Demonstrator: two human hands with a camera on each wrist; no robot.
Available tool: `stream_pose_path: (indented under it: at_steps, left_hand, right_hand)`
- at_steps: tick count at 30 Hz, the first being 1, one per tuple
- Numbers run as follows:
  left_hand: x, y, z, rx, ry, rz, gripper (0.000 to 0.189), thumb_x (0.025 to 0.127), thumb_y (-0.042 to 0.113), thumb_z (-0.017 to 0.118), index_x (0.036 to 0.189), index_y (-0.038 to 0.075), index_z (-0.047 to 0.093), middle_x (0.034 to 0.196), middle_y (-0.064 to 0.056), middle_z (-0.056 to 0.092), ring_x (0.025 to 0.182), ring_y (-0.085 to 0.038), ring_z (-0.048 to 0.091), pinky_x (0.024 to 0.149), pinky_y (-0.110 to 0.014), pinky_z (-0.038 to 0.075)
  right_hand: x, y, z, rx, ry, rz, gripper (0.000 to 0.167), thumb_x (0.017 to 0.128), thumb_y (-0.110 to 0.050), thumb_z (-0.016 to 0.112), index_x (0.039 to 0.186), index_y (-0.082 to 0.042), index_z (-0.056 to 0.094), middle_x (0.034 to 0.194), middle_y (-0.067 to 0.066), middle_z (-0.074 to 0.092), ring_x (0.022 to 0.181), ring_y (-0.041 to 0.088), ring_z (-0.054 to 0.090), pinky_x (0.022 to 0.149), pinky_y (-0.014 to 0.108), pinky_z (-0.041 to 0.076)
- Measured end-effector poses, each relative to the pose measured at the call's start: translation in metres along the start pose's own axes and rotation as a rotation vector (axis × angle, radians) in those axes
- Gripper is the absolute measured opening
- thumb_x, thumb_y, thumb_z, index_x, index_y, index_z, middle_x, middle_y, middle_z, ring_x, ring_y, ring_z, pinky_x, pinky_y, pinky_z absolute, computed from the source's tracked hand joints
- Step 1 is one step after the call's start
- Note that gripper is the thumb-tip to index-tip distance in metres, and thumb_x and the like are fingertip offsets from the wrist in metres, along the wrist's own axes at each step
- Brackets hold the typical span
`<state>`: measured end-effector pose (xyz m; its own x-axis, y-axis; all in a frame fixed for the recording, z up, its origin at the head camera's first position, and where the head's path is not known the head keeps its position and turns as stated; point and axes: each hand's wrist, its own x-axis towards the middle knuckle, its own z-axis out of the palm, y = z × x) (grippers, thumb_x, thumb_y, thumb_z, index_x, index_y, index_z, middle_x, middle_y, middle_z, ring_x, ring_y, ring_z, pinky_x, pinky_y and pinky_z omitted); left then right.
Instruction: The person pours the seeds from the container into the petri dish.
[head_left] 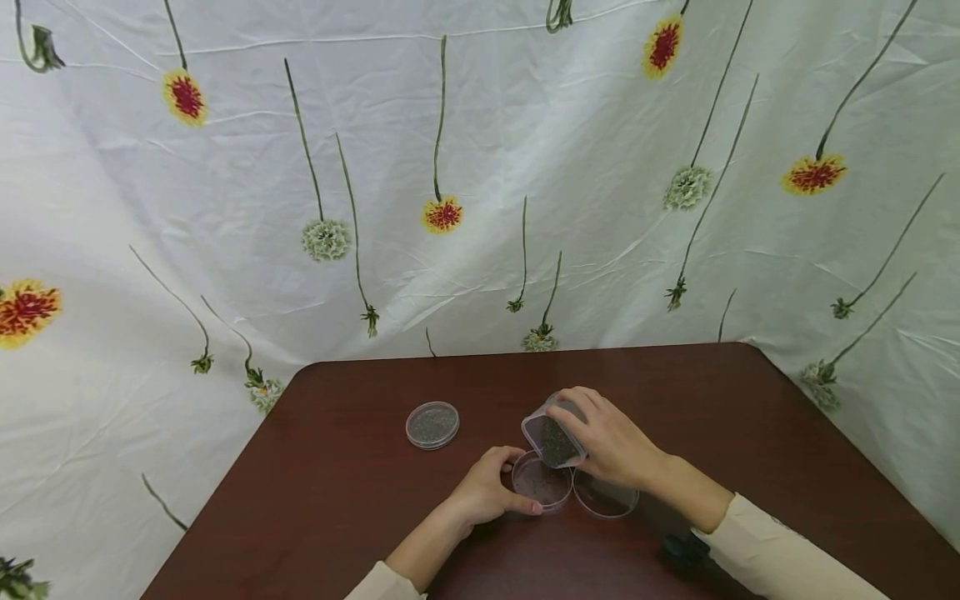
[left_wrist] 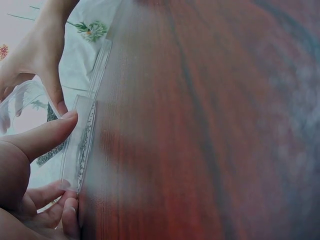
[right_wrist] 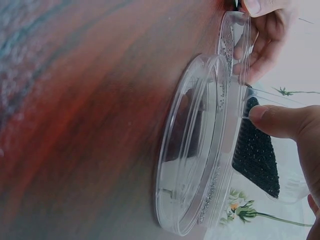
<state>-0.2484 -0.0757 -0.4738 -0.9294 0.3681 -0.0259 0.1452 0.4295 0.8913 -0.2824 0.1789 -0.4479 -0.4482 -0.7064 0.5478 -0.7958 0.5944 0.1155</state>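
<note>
My left hand [head_left: 482, 492] holds a clear petri dish [head_left: 542, 487] by its rim, thumb on the near side and fingers beyond. In the left wrist view, dark grains show low inside this dish [left_wrist: 82, 150]. A clear plastic container [head_left: 534, 427], partly filled with dark grains [right_wrist: 257, 157], is gripped in my right hand [head_left: 611, 437]. It tilts over the petri dish, its mouth facing left and down close to the rim. Just right of the dish lies a clear round lid or dish half [head_left: 609, 504], under my right hand.
A second petri dish [head_left: 432, 425] with dark grains inside stands farther back on the left. The dark brown table [head_left: 337, 500] ends at a white flower-print cloth [head_left: 480, 167] behind. A small black object [head_left: 684, 550] shows beside my right sleeve.
</note>
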Motion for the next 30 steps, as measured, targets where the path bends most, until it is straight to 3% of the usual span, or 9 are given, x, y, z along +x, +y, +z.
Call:
stream_pose_path:
  at_steps: [30]
  left_hand:
    - [-0.0010,0.0005,0.0005,0.002,0.005,0.016,0.069,0.069,0.009,0.098,0.130,0.005,0.064,0.124,-0.006,0.056,0.117,-0.031,0.051,0.098,-0.055,0.045]
  right_hand:
    - [0.0011,-0.0020,-0.0014,-0.015,-0.003,-0.011,0.093,0.062,-0.024,0.103,0.141,-0.007,0.055,0.140,0.020,0.050,0.129,0.040,0.050,0.098,0.052,0.050]
